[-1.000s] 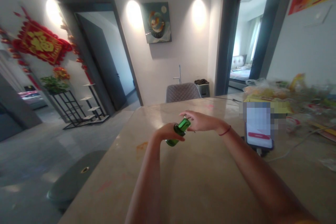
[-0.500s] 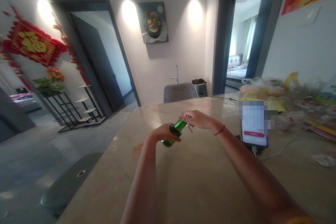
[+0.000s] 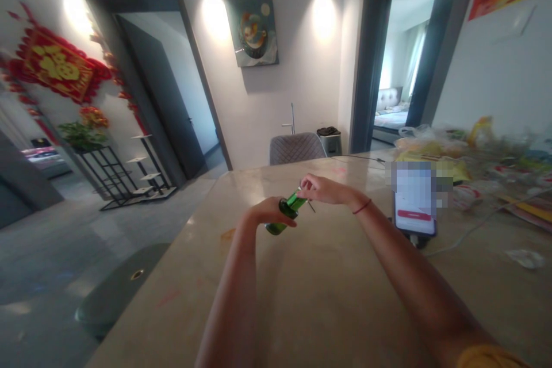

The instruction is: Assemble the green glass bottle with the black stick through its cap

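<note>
My left hand (image 3: 268, 213) is wrapped round a small green glass bottle (image 3: 288, 210), which lies tilted with its neck pointing up and to the right, just above the beige table (image 3: 328, 299). My right hand (image 3: 321, 188) is at the bottle's mouth, fingers pinched on a thin dark stick-like thing (image 3: 311, 206) that pokes out below the fingers. A red cord circles my right wrist.
A phone (image 3: 414, 207) stands propped at the right with a white cable trailing from it. Bags and packets (image 3: 470, 155) crowd the far right of the table. A grey chair (image 3: 296, 148) stands at the far end. Another seat (image 3: 116, 293) is at the left.
My right hand's fingers closed from a loose spread over the bottle top into a pinch at its mouth. Both hands and the bottle drifted slightly left and up in view.
</note>
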Demonstrator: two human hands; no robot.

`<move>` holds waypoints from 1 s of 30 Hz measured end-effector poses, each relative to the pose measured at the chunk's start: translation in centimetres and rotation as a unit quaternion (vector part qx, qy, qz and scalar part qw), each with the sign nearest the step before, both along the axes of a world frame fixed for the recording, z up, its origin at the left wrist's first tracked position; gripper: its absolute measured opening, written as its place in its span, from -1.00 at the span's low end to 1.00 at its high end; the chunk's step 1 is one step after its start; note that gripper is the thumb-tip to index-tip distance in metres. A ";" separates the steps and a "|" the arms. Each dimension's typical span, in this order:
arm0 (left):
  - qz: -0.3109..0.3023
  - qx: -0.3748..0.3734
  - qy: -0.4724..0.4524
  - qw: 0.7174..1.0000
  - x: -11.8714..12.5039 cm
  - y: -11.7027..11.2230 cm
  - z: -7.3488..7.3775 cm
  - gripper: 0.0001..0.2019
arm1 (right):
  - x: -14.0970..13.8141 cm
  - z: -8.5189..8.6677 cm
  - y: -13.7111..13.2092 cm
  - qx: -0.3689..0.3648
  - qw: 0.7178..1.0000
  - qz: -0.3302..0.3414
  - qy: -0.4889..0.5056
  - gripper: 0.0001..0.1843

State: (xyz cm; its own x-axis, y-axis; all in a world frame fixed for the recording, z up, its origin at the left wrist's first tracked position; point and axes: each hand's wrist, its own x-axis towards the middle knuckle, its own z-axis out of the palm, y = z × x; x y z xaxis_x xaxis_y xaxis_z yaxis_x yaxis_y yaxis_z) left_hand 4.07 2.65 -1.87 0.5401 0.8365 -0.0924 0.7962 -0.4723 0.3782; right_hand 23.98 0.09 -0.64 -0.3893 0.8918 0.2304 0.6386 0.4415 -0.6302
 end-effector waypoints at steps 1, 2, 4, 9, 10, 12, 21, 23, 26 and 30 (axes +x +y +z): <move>0.000 -0.002 0.001 1.000 0.1 -0.1 0.0 -0.52 | 0.0 0.0 0.0 -0.001 1.000 -0.002 -0.003 -0.67; -0.002 -0.005 0.003 1.000 0.1 -0.2 0.1 -0.52 | 0.0 -0.1 0.1 -0.003 1.000 0.000 -0.006 -0.66; -0.001 -0.007 0.019 1.000 0.3 -0.4 0.2 -0.52 | 0.1 -0.2 0.2 -0.010 1.000 0.011 -0.006 -0.67; -0.010 0.007 0.065 0.998 0.7 -0.3 0.6 -0.50 | 0.3 -0.4 0.3 -0.018 0.999 0.031 0.031 -0.65; -0.014 0.003 0.065 0.998 0.8 -0.2 0.6 -0.49 | 0.4 -0.4 0.2 -0.012 0.999 0.033 0.028 -0.66; -0.019 -0.007 0.057 0.998 1.0 0.1 0.6 -0.50 | 0.6 -0.1 0.0 0.005 0.999 0.029 0.016 -0.67; -0.030 -0.014 0.076 0.997 1.5 0.0 0.9 -0.50 | 1.1 0.2 -0.2 0.025 0.999 -0.010 -0.040 -0.58; -0.026 -0.011 0.081 0.996 1.4 0.0 0.9 -0.48 | 1.3 0.1 -0.3 0.017 0.999 0.012 -0.032 -0.44; -0.025 -0.012 0.079 0.996 1.2 0.0 0.8 -0.46 | 1.4 0.2 -0.7 0.002 1.000 0.018 -0.023 -0.13; -0.018 -0.030 0.082 0.996 0.7 0.1 0.4 -0.47 | 0.7 0.5 -1.3 -0.026 0.998 0.020 -0.061 -0.45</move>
State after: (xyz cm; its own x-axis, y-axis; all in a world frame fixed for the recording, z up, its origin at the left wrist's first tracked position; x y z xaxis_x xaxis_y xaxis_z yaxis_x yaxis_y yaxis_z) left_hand 4.77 2.75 -1.42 0.5436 0.8070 -0.2308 0.8322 -0.4824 0.2734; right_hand 24.67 -1.16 -0.13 -0.4475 0.8843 0.1329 0.6938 0.4372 -0.5722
